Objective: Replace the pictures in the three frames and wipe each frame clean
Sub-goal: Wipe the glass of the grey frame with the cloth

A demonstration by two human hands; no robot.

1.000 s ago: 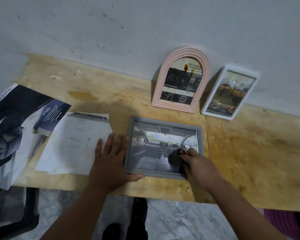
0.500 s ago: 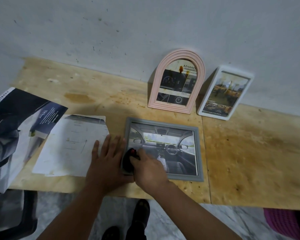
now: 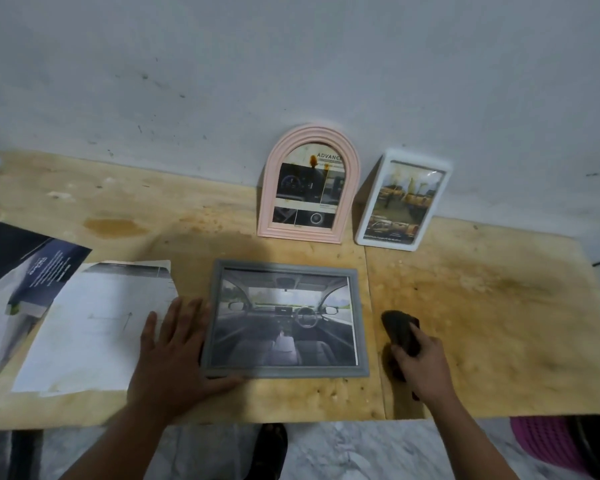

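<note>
A grey frame with a car-interior picture lies flat on the wooden table. My left hand lies flat against its left edge, thumb along the bottom edge. My right hand rests on the table just right of the frame, shut on a dark cloth. A pink arched frame and a white frame lean upright against the wall behind, each holding a picture.
Loose white sheets and a dark brochure lie on the table's left part. A pink basket sits on the floor under the right edge. A dark foot shows below the front edge.
My right hand with the cloth swept from the frame's right side to its left side, then moved off the frame onto the table at its right. My left hand stayed put.
</note>
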